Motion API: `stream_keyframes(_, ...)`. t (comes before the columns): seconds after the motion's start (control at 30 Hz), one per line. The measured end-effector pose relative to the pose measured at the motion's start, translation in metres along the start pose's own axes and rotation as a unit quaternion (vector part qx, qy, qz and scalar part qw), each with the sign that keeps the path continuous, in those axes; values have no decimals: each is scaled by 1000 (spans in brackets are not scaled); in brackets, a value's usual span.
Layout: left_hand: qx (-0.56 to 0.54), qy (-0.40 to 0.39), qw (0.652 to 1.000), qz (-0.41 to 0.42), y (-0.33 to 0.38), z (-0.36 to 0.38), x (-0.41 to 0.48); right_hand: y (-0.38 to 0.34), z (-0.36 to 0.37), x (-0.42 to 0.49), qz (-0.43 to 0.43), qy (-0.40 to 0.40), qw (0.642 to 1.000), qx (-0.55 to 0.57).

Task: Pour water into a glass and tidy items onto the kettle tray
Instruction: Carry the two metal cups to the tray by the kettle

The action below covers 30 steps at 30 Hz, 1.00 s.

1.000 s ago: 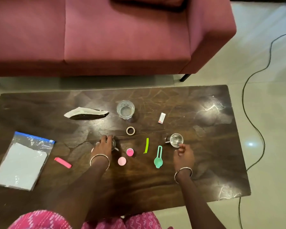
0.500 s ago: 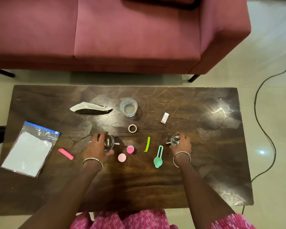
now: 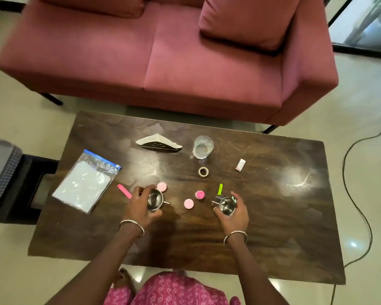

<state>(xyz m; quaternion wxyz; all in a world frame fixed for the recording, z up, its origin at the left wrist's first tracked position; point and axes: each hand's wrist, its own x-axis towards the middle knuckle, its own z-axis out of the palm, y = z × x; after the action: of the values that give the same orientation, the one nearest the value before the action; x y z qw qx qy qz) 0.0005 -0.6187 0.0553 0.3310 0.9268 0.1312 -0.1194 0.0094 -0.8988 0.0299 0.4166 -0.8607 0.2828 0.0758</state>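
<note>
The glass (image 3: 203, 147) stands upright near the far edge of the table (image 3: 273, 238), about midway along it. At the left edge lies a zip bag (image 3: 86, 181) (something white inside), with a pink stick (image 3: 124, 191) just beside it. The left hand (image 3: 139, 205) curls round a small steel cup (image 3: 154, 199), with a pink lid (image 3: 162, 186) just beyond it. A napkin holder (image 3: 158, 145) sits left of the glass, and a tape roll (image 3: 204, 171) lies on the near side of the glass. A pink disc (image 3: 188, 203) and a pink pot (image 3: 200, 195) lie between the hands. The right hand (image 3: 235, 213) grips a second steel cup (image 3: 227, 205), beside a green stick (image 3: 220, 189). A white box (image 3: 240, 165) lies farther right.
</note>
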Motion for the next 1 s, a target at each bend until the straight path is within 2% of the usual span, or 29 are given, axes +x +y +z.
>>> stream_keyframes(0.2,-68,27,997,26,-50,-58,-58,-35,55,-94,-33,-71,996,30)
stream_keyframes(0.57,-86,148,985,12,-187,-196,-165,-140,157,-258,-118,-133,984,26)
stream_keyframes(0.83,-132,240,961,-37,-266,-281,-202,-219,235,-332,-220,-207,953,0)
stream_keyframes(1.0,-123,290,948,-53,-310,-332,-199,-266,283,-357,-275,-244,929,-35)
